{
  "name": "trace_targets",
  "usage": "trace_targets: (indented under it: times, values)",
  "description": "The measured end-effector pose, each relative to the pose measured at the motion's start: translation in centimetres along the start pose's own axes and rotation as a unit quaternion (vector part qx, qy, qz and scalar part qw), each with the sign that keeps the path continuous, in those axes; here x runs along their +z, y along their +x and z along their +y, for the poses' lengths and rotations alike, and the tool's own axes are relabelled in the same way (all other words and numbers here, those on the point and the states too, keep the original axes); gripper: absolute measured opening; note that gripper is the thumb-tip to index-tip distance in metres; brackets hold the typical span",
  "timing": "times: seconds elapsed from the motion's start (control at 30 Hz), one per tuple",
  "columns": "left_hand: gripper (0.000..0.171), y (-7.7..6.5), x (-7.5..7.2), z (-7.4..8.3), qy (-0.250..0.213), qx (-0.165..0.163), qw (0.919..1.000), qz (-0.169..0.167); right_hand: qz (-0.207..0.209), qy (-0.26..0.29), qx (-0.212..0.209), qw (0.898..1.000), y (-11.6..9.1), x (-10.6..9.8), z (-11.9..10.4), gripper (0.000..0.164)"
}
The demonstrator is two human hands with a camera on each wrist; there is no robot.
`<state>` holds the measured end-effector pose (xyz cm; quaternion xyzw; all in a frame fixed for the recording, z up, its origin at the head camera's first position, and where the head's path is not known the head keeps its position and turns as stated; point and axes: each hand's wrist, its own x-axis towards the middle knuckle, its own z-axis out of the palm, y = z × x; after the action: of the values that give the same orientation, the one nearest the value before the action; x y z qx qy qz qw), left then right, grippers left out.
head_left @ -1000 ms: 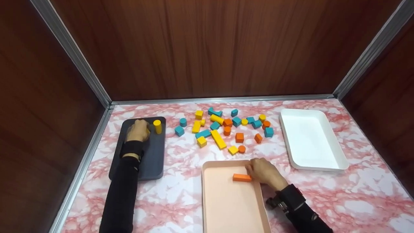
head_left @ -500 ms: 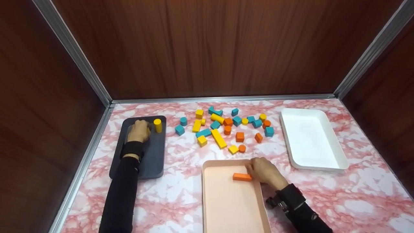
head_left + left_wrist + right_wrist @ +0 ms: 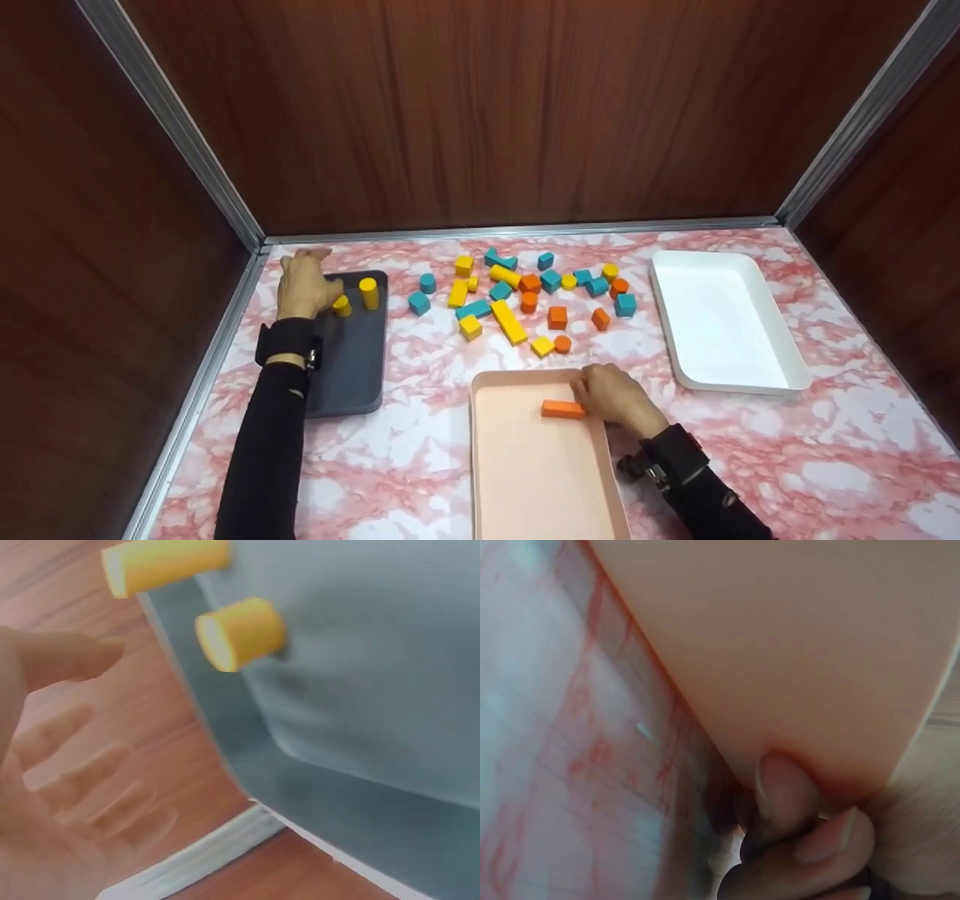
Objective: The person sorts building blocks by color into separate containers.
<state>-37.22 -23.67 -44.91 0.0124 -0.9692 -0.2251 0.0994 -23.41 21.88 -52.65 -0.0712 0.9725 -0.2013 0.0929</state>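
Inside the dark grey tray (image 3: 345, 375) at the left, a short yellow cylinder (image 3: 342, 306) and a taller yellow cylinder (image 3: 368, 293) stand upright. My left hand (image 3: 306, 286) is over the tray's far-left corner, beside the short cylinder. The left wrist view shows its fingers (image 3: 82, 780) spread and apart from both cylinders, holding nothing. My right hand (image 3: 613, 394) grips the peach tray (image 3: 532, 480) at its far-right corner, its curled fingertips (image 3: 787, 791) against the tray wall. An orange rectangular block (image 3: 562, 409) lies in this tray, close to those fingers.
Yellow, teal and orange blocks, such as a long yellow block (image 3: 509, 322) and a teal cube (image 3: 625, 305), lie scattered across the middle of the marbled table (image 3: 382, 472). A white tray (image 3: 727, 322) stands at the right. Dark wooden panels (image 3: 517, 112) enclose the table.
My left hand has opened and moved left and away, off the short yellow cylinder, which now shows standing in the grey tray. The right hand has stayed at the peach tray.
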Motion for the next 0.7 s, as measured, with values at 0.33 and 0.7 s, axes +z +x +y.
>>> trace_targets:
  times: [0.33, 0.7]
  values:
    - [0.06, -0.2, 1.3, 6.9, -0.021, 0.09, 0.9956, 0.012, 0.022, -0.013, -0.014, 1.0, 0.1, -0.2, 0.2, 0.033]
    - [0.059, -1.0, 8.0, 10.6, 0.058, 0.058, 0.9865, -0.142, 0.033, -0.015, -0.017, 0.999, 0.0, 0.2, 0.3, 0.031]
